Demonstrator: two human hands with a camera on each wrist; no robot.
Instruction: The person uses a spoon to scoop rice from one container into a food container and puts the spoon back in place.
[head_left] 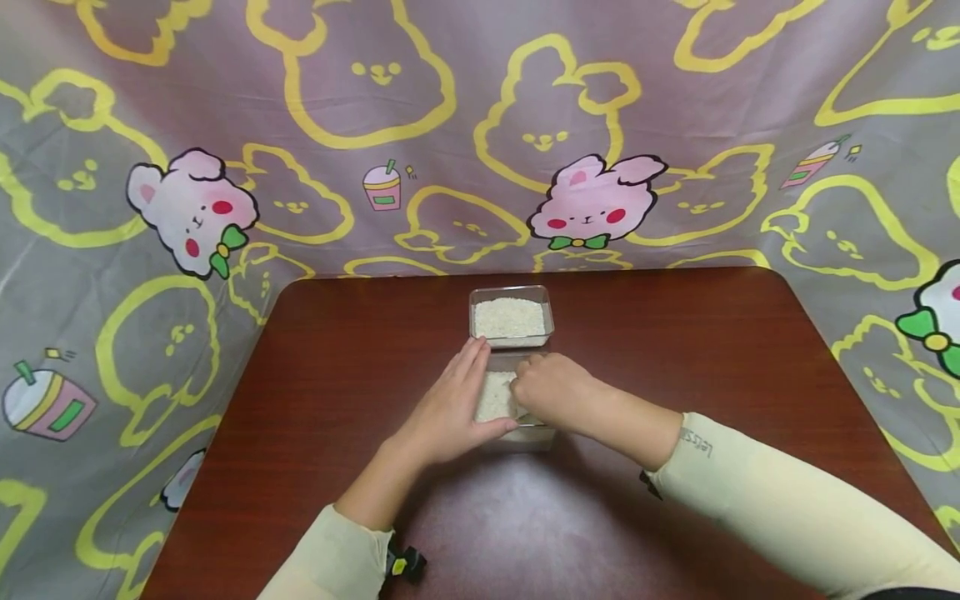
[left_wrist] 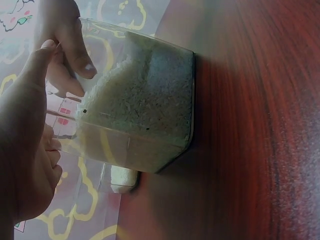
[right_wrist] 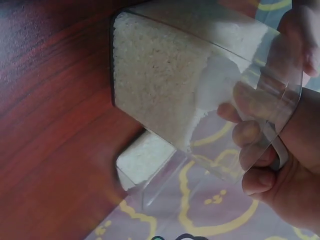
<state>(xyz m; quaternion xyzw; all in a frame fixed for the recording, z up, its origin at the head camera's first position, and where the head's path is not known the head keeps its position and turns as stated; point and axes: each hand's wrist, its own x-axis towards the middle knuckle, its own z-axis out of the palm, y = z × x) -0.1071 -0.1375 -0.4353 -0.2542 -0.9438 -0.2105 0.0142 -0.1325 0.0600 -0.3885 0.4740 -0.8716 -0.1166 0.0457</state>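
A clear container [left_wrist: 140,90] of white rice stands on the table close to me, with rice heaped up one wall. My right hand [head_left: 555,387] reaches into it, fingers curled round the handle of a pale scoop [right_wrist: 217,82]. The scoop's bowl is down in the rice. Along the container's left side lies my left hand [head_left: 453,408], fingers fairly straight over the rim and thumb on the near edge. Directly behind, a smaller, shallow clear box [head_left: 512,340] also holds rice [head_left: 510,318]; neither hand touches it.
Both containers stand on a dark reddish-brown wooden table [head_left: 337,358] with rounded far corners. A patterned curtain [head_left: 450,233] with cartoon animals encloses the back and both sides.
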